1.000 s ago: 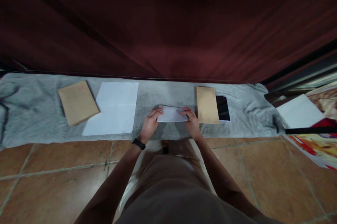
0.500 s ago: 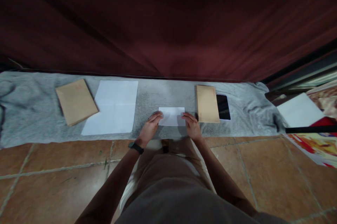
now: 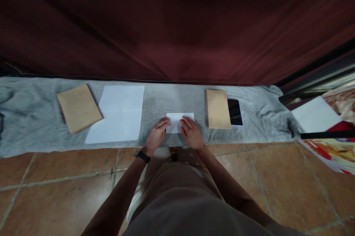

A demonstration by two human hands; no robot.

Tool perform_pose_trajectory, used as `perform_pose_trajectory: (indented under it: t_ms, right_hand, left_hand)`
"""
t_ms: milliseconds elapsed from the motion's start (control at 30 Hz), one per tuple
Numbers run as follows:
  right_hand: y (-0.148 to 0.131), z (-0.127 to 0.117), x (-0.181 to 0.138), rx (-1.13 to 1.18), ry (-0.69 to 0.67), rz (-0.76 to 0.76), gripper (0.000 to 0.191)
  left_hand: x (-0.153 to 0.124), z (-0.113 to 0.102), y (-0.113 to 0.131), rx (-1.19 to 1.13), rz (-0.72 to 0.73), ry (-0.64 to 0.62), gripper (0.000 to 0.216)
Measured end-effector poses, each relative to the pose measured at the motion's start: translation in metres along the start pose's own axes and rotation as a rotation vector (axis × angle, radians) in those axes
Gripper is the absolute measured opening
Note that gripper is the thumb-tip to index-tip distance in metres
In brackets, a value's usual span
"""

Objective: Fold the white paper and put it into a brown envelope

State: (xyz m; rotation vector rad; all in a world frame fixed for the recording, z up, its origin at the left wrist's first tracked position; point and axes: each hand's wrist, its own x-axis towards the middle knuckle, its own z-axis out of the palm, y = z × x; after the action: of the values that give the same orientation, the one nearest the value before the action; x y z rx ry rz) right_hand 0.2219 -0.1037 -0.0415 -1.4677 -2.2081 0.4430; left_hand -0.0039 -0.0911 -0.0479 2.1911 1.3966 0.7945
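A small folded sheet of white paper (image 3: pixel 175 122) lies on the grey cloth in front of me. My left hand (image 3: pixel 158 134) is closed on the paper's left edge, fingertips resting on top; a dark watch is on that wrist. My right hand (image 3: pixel 192 134) lies over the paper's right half, fingers stretched out flat on its surface and covering its lower right corner. Left of the hands, a stack of larger white sheets (image 3: pixel 122 114) lies flat. Brown envelopes (image 3: pixel 79 108) overlap the upper left edge of those sheets.
The grey cloth (image 3: pixel 163 97) covers a long narrow surface against a dark red curtain (image 3: pixel 177 43). Another brown envelope stack (image 3: pixel 218 109) sits at right, beside a dark-screened phone (image 3: pixel 235 112). A printed bag (image 3: pixel 332 151) stands at far right. Tiled floor (image 3: pixel 69 191) lies below.
My right hand has moved left from the paper's right edge onto its surface, with the fingers now flat. The left hand has stayed at the left edge.
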Motion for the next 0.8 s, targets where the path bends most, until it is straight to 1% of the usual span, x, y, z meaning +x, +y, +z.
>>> perform_pose_trajectory:
  t_ms: [100, 233, 367, 467, 567, 800]
  right_hand:
    - [-0.004, 0.003, -0.001, -0.034, -0.014, 0.006, 0.043]
    - [-0.005, 0.005, -0.003, -0.054, -0.015, 0.013, 0.044]
    - [-0.005, 0.005, -0.003, -0.061, -0.018, 0.006, 0.047]
    - [-0.004, 0.006, -0.003, -0.056, -0.010, 0.009, 0.053]
    - [-0.005, 0.007, -0.003, -0.053, -0.008, 0.016, 0.057]
    - [-0.004, 0.009, -0.006, -0.074, -0.005, 0.013, 0.052]
  left_hand:
    - [0.002, 0.001, 0.005, 0.013, -0.012, 0.003, 0.041]
    - [0.008, 0.010, 0.022, 0.155, -0.023, -0.007, 0.038]
    - [0.016, 0.026, 0.044, 0.266, -0.022, -0.073, 0.048]
    - [0.020, 0.034, 0.055, 0.304, -0.036, -0.105, 0.055]
    - [0.021, 0.036, 0.059, 0.315, -0.058, -0.115, 0.056]
    - [0.017, 0.036, 0.053, 0.372, -0.062, -0.122, 0.057]
